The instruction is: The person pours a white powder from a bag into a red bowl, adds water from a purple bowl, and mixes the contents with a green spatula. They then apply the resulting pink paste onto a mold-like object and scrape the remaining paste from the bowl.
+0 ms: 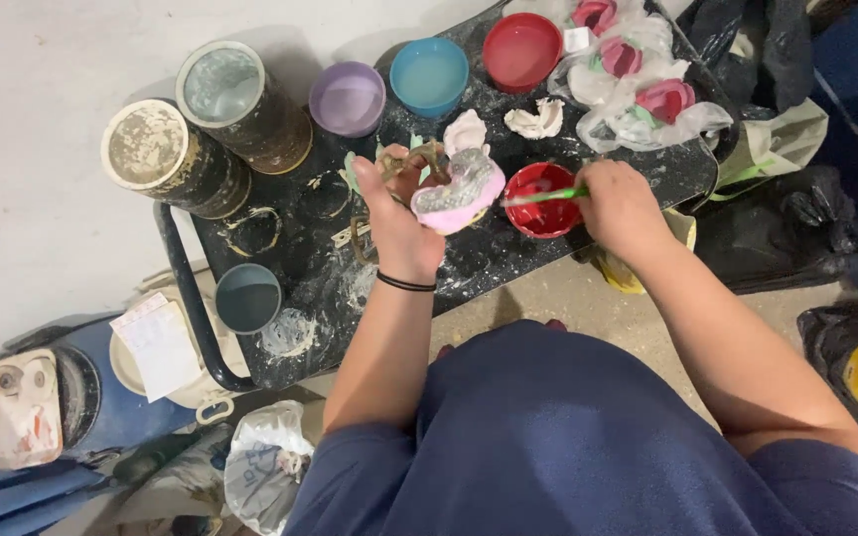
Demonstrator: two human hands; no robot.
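Nearest the person, the front edge of the black, plaster-spattered work tray [469,263] runs just past both wrists, so the forearms cross it from the lap side. The left hand [394,213], a black band on its wrist, is closed around a pink dental impression mould [457,189], holding it raised above the middle of the tray with its grey-filled face upward. Just beside it, the right hand [620,203] pinches a green-handled spatula [546,197], fingers curled tight, the tip reaching into a small red bowl [543,199] that sits near the tray's front right edge. The mould and the bowl almost touch, leaving little room between the hands.

At the front left corner a grey cup [247,298] stands close to the rim. Farther back, two tall dirty cans [186,159] overhang the left edge. Along the far edge sit a purple bowl [348,97], a blue bowl [429,74] and a red bowl [521,50] in a row, with bagged pink moulds [647,89] crowding the far right corner.
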